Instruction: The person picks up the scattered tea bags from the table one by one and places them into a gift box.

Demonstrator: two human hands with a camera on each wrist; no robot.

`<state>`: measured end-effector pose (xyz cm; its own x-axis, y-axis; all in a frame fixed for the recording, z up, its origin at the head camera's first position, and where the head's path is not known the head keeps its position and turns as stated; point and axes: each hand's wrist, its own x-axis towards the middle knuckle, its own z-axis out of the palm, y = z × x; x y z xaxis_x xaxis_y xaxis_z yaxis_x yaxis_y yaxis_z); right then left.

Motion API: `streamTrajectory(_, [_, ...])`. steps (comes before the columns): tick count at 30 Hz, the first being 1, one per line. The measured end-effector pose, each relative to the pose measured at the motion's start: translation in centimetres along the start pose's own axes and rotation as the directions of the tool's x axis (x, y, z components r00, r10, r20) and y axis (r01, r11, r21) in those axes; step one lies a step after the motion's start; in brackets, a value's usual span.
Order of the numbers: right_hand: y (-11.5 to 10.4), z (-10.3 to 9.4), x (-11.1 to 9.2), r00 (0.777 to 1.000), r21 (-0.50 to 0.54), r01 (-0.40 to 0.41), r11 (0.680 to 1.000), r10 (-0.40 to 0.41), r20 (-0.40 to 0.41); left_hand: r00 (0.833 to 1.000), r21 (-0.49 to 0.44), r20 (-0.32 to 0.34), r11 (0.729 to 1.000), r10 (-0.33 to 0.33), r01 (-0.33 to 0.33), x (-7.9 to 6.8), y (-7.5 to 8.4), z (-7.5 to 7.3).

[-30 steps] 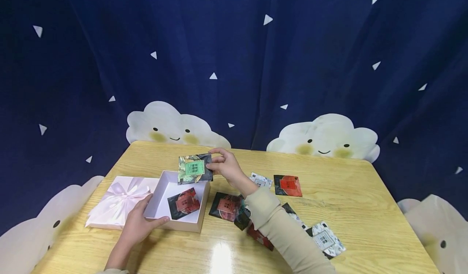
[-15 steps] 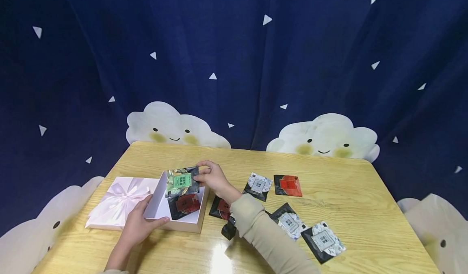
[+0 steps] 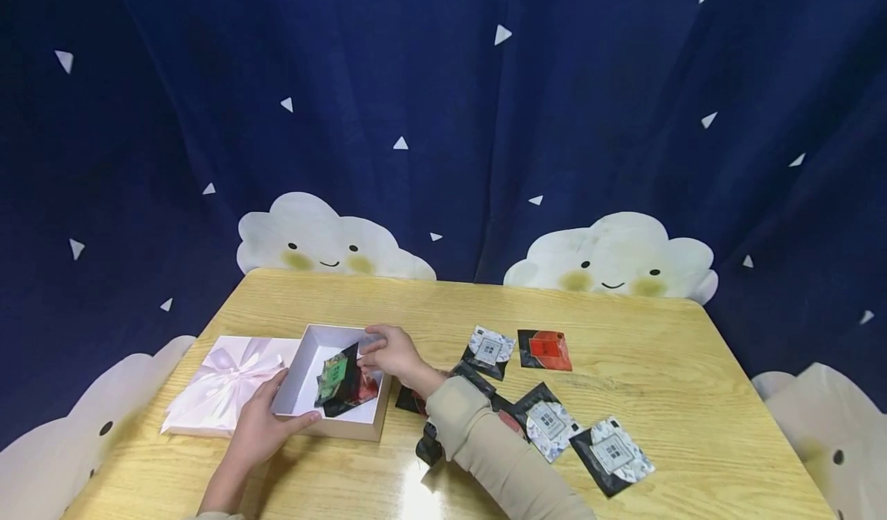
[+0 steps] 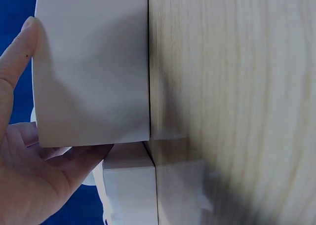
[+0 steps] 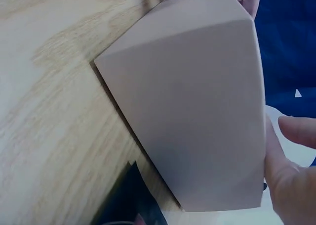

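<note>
My left hand (image 3: pixel 262 429) grips the near left corner of an open white box (image 3: pixel 386 404), its thumb along the front rim; in the left wrist view the thumb presses the box edge. Inside lies a black packet with a red label (image 3: pixel 366 387). A packet with a green label (image 3: pixel 334 374) leans tilted over it. My right hand (image 3: pixel 393 354) is over the box's right rim, fingertips beside the green-label packet's upper edge. In the right wrist view its thumb and finger stand apart, with no packet visible between them; the box wall (image 5: pixel 187 111) hides the inside.
A pale pink lid with a ribbon bow (image 3: pixel 232 381) sits left of the box. Packets lie to the right: white-and-black ones (image 3: pixel 488 350), (image 3: pixel 547 420), (image 3: pixel 613 454), and a red-and-black one (image 3: pixel 547 349). More dark packets are partly hidden under the right sleeve (image 3: pixel 499 451).
My right hand has brought the green-label packet left and down into the box, where it now tilts over the red-label one. The left hand stays in place on the box.
</note>
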<state>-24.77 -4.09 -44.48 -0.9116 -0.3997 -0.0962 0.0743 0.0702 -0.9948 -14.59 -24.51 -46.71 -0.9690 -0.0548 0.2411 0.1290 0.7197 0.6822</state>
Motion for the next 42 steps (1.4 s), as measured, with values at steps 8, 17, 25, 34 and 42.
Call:
streamTrajectory(8, [-0.9,-1.4,-1.0,0.999,0.019,0.005,1.000,-0.005,0.034,1.000,0.001,-0.006,1.000,0.013,-0.013,0.2,0.1,-0.1])
streamTrajectory(17, [-1.5,-3.1,-2.3,0.993,0.072,0.030,0.997,-0.037,0.108,1.000,-0.003,-0.008,1.000,0.017,-0.017,0.3,0.1,-0.1])
streamTrajectory(25, [-2.2,-4.7,-4.3,0.985,0.072,0.042,0.997,-0.053,0.164,1.000,0.010,-0.014,1.000,0.016,-0.016,-0.1,-0.3,0.0])
streamTrajectory(34, [-3.4,-6.4,-6.4,0.984,0.042,0.046,0.998,-0.052,0.171,1.000,0.014,-0.004,1.000,0.011,-0.011,-0.1,-0.1,0.0])
streamTrajectory(42, [-3.8,-8.0,-7.8,0.986,0.046,0.043,0.998,-0.050,0.158,1.000,0.011,0.008,1.000,0.005,-0.005,-0.1,0.0,0.0])
